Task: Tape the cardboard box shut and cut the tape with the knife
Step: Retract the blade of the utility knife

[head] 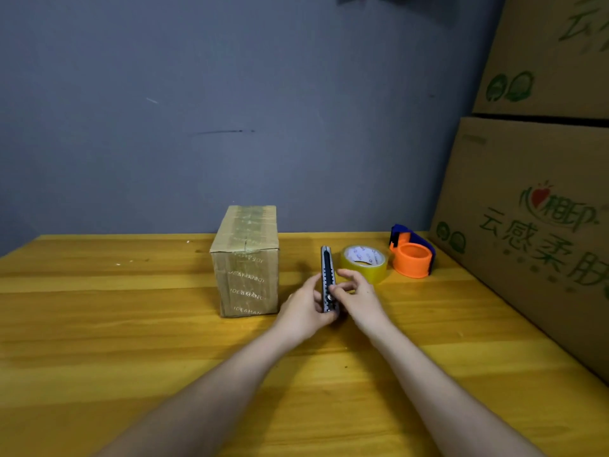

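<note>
Seemingly near its end: stacked cartons [534, 206] are walling off the right edge. Wooden surface [131, 324] is lying open to the left and front. Cardboard box [245, 258] is standing upright mid-surface, top already taped. Tape roll [364, 262] is lying beside an orange dispenser [412, 255]. Left hand [304, 311] is gripping the knife [328, 280], right hand [359, 296] fingers pinching its slider; no blade showing, the knife probably finished with.

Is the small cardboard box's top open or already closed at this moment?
Closed. The cardboard box stands upright on the table, its top flaps flat, with glossy tape over the top and down the front.
</note>
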Demonstrator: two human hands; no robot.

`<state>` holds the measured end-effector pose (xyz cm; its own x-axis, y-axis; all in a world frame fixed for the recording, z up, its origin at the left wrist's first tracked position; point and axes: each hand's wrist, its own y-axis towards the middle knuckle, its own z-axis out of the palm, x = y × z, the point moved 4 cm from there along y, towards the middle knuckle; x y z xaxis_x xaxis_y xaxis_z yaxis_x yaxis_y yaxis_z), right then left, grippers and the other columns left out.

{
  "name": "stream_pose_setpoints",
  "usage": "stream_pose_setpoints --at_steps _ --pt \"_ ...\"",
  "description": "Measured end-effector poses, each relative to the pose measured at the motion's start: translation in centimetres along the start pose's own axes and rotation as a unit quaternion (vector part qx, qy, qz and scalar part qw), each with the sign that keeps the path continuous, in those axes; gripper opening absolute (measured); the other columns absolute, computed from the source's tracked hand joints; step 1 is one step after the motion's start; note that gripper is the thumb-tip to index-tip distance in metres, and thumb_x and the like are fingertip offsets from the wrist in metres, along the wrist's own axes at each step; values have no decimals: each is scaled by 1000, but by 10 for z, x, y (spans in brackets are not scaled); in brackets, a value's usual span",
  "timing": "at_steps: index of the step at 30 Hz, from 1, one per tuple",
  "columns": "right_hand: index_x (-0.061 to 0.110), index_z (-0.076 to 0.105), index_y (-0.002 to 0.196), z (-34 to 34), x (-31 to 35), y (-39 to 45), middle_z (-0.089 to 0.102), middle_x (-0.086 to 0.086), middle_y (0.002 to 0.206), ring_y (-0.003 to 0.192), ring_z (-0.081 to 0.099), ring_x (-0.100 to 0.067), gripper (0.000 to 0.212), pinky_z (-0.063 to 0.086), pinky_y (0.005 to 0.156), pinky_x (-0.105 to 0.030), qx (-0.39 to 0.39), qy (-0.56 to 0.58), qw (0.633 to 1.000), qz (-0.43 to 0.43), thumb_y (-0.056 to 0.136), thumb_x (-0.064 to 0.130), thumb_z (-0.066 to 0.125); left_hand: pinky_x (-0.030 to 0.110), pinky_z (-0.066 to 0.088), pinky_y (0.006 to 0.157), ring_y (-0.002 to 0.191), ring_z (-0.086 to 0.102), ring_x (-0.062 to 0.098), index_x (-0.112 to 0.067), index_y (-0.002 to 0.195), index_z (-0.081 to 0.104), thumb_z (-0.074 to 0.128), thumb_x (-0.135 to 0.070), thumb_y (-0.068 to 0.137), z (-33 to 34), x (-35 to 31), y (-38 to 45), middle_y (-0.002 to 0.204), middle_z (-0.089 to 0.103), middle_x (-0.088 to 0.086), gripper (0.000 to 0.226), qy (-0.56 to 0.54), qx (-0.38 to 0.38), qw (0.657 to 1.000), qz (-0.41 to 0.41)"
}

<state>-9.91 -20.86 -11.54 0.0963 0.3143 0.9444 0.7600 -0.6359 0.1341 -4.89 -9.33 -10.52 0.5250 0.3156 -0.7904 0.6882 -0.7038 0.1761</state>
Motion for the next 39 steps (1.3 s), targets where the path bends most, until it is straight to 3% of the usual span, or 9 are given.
stream_pose_setpoints --at_steps 4,8,13,19,28,32,34,36,39 --pt "8 55 126 5 6 9 67 -12 111 104 63 -25 44 48 93 -37 46 -67 997 20 83 12 65 36 50 86 100 63 29 -19 139 39 71 -15 74 3 4 16 100 70 8 72 13 6 1000 -24" --pt "11 54 129 13 5 21 66 -12 119 108 62 -27 51 48 96 -42 84 -115 989 43 80 13 67 32 40 102 126 45 27 -22 133 46 67 -17 72 5 11 33 126 58 13 65 74 12 995 -59" --pt "12 61 121 21 3 38 68 -13 116 106 63 -29 43 49 94 -43 86 -165 982 41 79 13 67 35 47 98 116 55 29 -24 126 53 65 -18 71 9 18 52 121 60 16 56 88 50 989 -108" --pt "12 65 117 24 -6 59 64 -17 115 100 63 -32 43 52 89 -41 84 -246 964 59 79 32 61 32 43 103 120 51 29 -14 130 53 65 -13 78 9 22 70 128 56 18 53 106 81 981 -140" --pt "9 63 116 29 -9 72 59 -16 118 101 63 -33 41 53 86 -38 64 -332 936 104 85 34 53 27 46 85 109 59 31 0 125 53 62 -20 81 11 28 83 127 54 21 49 152 90 969 -172" --pt "7 62 117 28 -6 70 57 -16 122 103 62 -33 41 51 86 -37 67 -342 930 113 88 33 50 29 42 96 118 52 34 -3 130 48 57 -26 86 15 26 82 134 45 25 51 168 99 966 -172" --pt "5 64 107 27 -4 65 58 -18 118 92 61 -32 37 48 77 -34 78 -335 933 107 88 33 49 29 38 100 121 48 35 -4 129 47 54 -27 87 16 26 78 133 46 25 49 179 102 964 -167" --pt "13 60 78 23 -1 58 61 -17 104 79 52 -27 22 41 69 -30 80 -322 939 91 86 32 51 30 35 102 119 48 35 -4 123 51 53 -24 85 13 23 71 129 51 25 43 189 102 964 -155" --pt "19 49 61 13 1 45 56 -10 80 69 49 -24 29 34 56 -30 87 -294 949 71 87 30 54 32 36 102 122 46 35 -8 122 52 51 -17 84 7 18 57 129 52 23 39 199 108 965 -130"
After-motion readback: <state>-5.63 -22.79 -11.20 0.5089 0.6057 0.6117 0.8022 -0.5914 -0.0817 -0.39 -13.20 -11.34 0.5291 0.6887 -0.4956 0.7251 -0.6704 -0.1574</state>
